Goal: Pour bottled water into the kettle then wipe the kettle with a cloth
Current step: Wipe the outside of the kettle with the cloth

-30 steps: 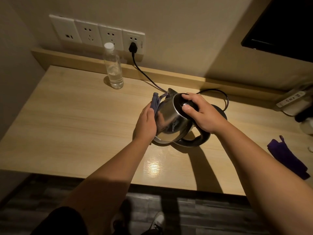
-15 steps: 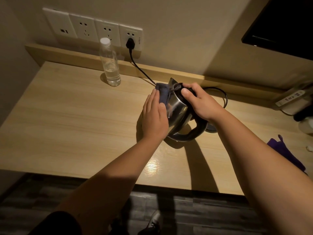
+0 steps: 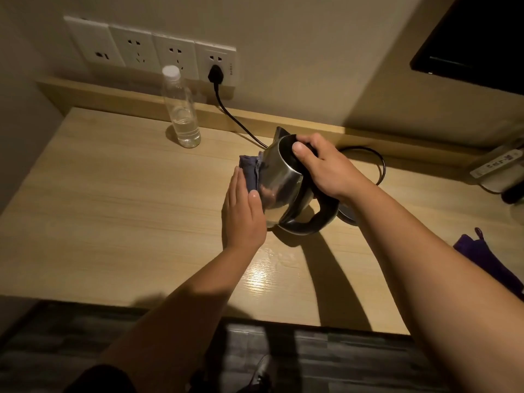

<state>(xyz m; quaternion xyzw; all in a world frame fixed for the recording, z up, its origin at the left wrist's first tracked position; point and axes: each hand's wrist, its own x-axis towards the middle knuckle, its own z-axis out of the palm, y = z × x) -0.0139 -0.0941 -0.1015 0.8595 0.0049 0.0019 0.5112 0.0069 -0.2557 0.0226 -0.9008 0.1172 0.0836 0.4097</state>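
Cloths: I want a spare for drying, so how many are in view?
2: a dark cloth against the kettle under the left hand, and a purple cloth at the desk's right edge.

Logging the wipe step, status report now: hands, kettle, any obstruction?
Left hand flat, pressing cloth on kettle side. Right hand gripping kettle top, kettle tilted. Bottle capped, standing clear behind. Nothing obstructing.

cloth (image 3: 249, 173) mostly behind left hand (image 3: 243, 214), purple fabric (image 3: 490, 259) cut off right
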